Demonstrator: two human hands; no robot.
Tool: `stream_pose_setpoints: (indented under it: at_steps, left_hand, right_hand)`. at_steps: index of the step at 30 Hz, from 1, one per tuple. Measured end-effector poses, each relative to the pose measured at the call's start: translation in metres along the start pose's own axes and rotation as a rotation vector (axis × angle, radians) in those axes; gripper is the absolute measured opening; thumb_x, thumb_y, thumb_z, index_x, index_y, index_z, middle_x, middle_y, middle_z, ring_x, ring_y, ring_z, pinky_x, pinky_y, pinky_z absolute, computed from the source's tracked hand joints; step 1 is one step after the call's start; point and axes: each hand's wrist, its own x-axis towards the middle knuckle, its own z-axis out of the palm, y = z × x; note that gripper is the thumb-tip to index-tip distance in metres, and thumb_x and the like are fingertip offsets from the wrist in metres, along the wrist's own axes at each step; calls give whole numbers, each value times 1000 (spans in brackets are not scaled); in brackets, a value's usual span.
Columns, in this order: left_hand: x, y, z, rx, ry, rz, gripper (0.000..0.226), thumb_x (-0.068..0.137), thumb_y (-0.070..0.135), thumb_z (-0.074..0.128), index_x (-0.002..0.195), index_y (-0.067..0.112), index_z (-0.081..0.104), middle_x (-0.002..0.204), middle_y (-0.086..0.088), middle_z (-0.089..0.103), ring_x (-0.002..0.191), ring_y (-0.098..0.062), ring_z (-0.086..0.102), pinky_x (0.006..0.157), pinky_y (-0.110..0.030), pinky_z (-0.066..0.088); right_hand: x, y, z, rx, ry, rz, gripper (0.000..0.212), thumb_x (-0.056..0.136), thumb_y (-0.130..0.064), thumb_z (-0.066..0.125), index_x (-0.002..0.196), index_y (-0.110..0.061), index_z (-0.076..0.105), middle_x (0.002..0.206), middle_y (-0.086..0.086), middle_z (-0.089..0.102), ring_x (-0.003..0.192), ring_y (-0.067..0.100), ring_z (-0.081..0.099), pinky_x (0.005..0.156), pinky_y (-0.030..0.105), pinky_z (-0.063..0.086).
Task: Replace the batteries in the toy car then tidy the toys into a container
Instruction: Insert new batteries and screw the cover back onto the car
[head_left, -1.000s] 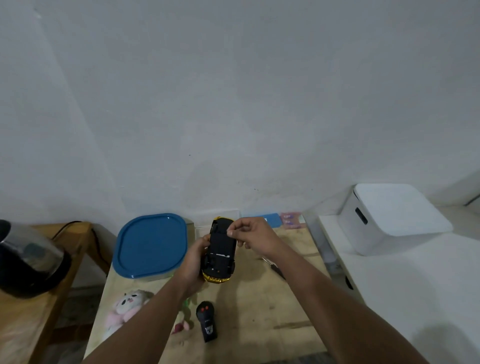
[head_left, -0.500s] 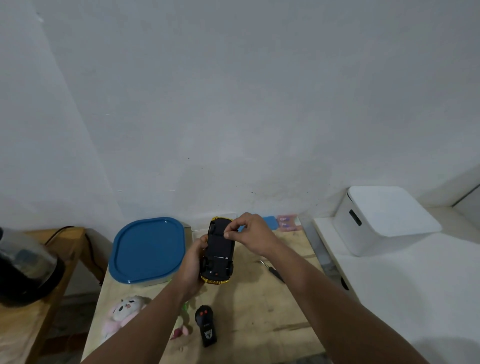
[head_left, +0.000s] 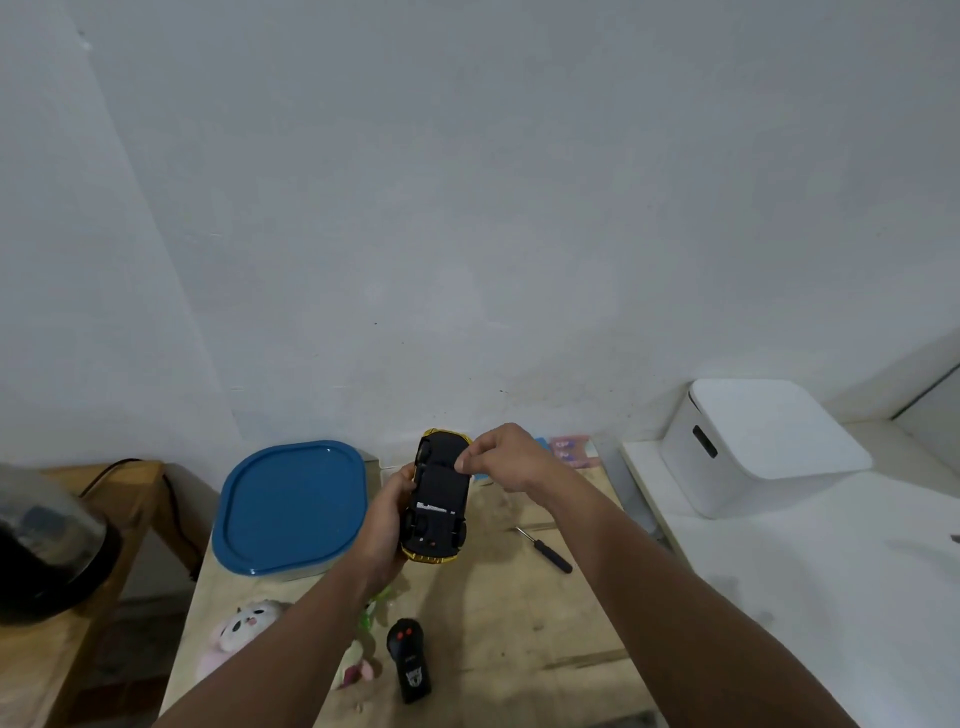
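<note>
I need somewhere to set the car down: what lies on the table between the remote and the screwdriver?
In the head view, only bare wooden table shows between the remote and the screwdriver.

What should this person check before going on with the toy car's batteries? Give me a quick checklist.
1. Car held firmly, underside up, by the left hand: ok.
2. Right hand fingers at the car's underside: ok; whether they pinch anything, cannot tell.
3. Battery cover off: cannot tell.
4. Screwdriver within reach on the table: ok.
5. New batteries ready: cannot tell.
6. Container open for toys: not ok, blue lid on.
</note>
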Motion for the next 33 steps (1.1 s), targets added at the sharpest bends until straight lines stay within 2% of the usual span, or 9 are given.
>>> stream_pose_setpoints:
  at_steps: [2, 5, 6, 8, 10, 20, 25, 30, 33]
  left_hand:
    - [-1, 1, 1, 3, -4, -5, 47, 103, 34, 37, 136, 9, 60, 130, -36, 62, 100, -41, 65, 76, -43, 60]
    - [-2, 2, 4, -3, -16, -4, 46, 103, 32, 36, 137, 9, 59, 124, -36, 66, 100, -42, 65, 79, -45, 59]
    - [-3, 2, 5, -14, -16, -3, 47, 103, 32, 36, 137, 9, 58, 118, -34, 67, 99, -42, 65, 80, -46, 58]
    - [-3, 3, 6, -31, -15, 3, 47, 103, 30, 36, 137, 7, 58, 110, -27, 69, 96, -41, 65, 80, -46, 58]
    - [-4, 6, 8, -24, -13, 13, 45, 104, 28, 35, 137, 8, 58, 109, -23, 70, 95, -40, 65, 78, -44, 59]
    - [-9, 10, 13, 20, -11, 16, 46, 106, 32, 35, 136, 8, 60, 109, -20, 73, 92, -37, 69, 75, -41, 60]
    - [-10, 7, 11, 36, 4, 4, 45, 106, 35, 36, 135, 13, 62, 115, -22, 72, 96, -38, 70, 80, -44, 59]
    - [-9, 6, 11, 38, 15, 11, 45, 106, 32, 35, 136, 11, 60, 110, -20, 73, 97, -39, 68, 81, -44, 58]
    - [-9, 6, 12, 29, 21, 19, 45, 105, 32, 36, 136, 10, 60, 109, -20, 72, 96, -40, 68, 81, -46, 58]
  right_hand:
    - [0, -2, -3, -31, -27, 32, 8, 90, -15, 72, 85, -15, 77, 92, -5, 74, 79, 3, 59, 59, 17, 39]
    - [1, -4, -3, -44, -37, 14, 7, 88, -14, 73, 86, -14, 79, 99, -1, 76, 95, 12, 65, 72, 22, 45]
    - [1, -5, -3, -54, -45, 15, 7, 88, -15, 73, 87, -14, 79, 96, -2, 75, 91, 11, 65, 70, 22, 45]
    - [-1, -10, -7, -82, -73, 41, 8, 89, -17, 72, 89, -14, 79, 82, -6, 70, 68, 7, 54, 54, 18, 38]
    - [-3, -13, -12, -86, -92, 66, 7, 89, -18, 73, 88, -16, 79, 76, -8, 64, 61, 8, 44, 49, 21, 33]
    - [-2, -10, -10, -72, -52, 36, 8, 91, -19, 72, 90, -15, 78, 98, -4, 72, 83, 4, 57, 59, 18, 37]
    - [-3, -6, -11, -60, -68, 50, 9, 91, -19, 72, 94, -13, 78, 68, -12, 59, 60, 1, 43, 50, 16, 32]
    - [-1, -5, -7, -46, -63, 46, 7, 91, -19, 72, 91, -14, 77, 86, -9, 68, 76, 1, 55, 57, 17, 38]
    - [3, 0, -2, -24, -56, 17, 7, 89, -15, 74, 90, -11, 79, 94, -3, 74, 95, 10, 64, 77, 23, 46]
